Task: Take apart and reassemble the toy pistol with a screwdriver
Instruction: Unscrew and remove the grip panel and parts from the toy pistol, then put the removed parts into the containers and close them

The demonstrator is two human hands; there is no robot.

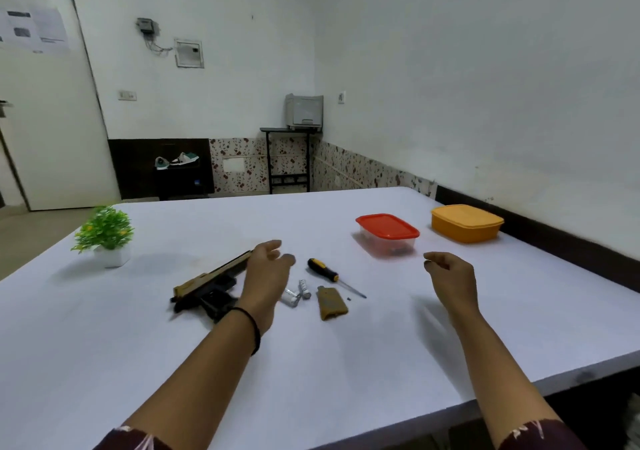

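Two batteries, a tan cover and one tiny screw already lie out at frame centre beside the screwdriver. Pistol rests left-centre on the worktop, body seemingly unopened. Left hand and right hand hover loosely open, empty.

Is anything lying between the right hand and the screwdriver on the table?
Nothing visible does. The right hand hovers empty above bare table, and the screwdriver lies to its left with its handle unobstructed; the red-lidded box sits farther back, off that path.
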